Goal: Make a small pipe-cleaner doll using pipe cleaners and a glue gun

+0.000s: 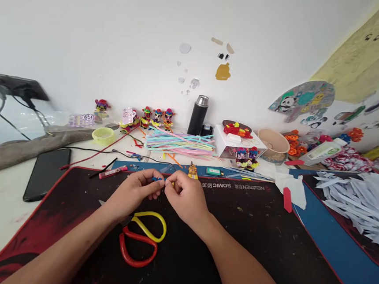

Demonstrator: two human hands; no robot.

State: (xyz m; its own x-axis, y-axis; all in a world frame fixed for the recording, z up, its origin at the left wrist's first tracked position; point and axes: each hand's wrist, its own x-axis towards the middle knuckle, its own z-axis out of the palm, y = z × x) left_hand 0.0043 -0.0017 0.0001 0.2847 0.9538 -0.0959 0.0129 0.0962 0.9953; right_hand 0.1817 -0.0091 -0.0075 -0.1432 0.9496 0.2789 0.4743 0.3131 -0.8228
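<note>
My left hand (139,188) and my right hand (185,194) meet above the far part of a black desk mat (251,227). Both pinch a small blue pipe-cleaner piece (160,180) between their fingertips. Just beneath my wrists, scissors (141,237) with one yellow and one red handle lie on the mat. A bundle of pastel pipe cleaners (179,142) lies farther back on the desk.
A black phone (46,173) lies left of the mat. At the back stand small colourful figures (156,117), a black flask (197,115), a white box (238,146) and a bowl (274,142). White paper strips (360,201) are piled at the right.
</note>
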